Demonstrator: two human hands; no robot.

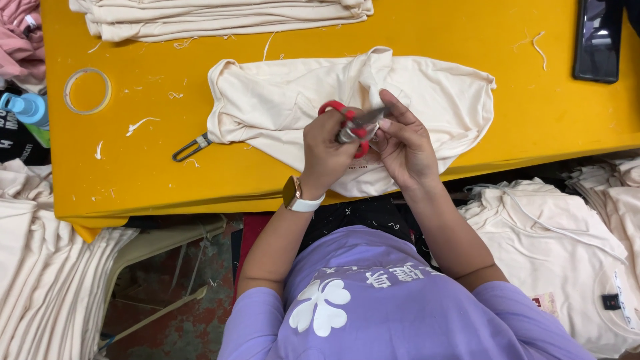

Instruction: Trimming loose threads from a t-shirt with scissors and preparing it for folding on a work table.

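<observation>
Red-handled scissors (pixel 352 124) in left hand (pixel 328 150) (cream garment (pixel 280 100) beneath)

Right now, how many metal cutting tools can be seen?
2: red-handled scissors in the left hand, and a grey clipper on the yellow table, partly under the garment. Others may be hidden.

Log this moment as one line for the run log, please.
left hand: holds red-handled scissors | right hand: pinches cream garment at blades | surface: yellow table | nearby: tape ring, folded stack

scissor blades (pixel 363 121) partly hidden by fingers (pixel 393 110), folded stack (pixel 220 17) and phone (pixel 598 40) cropped by top edge
</observation>
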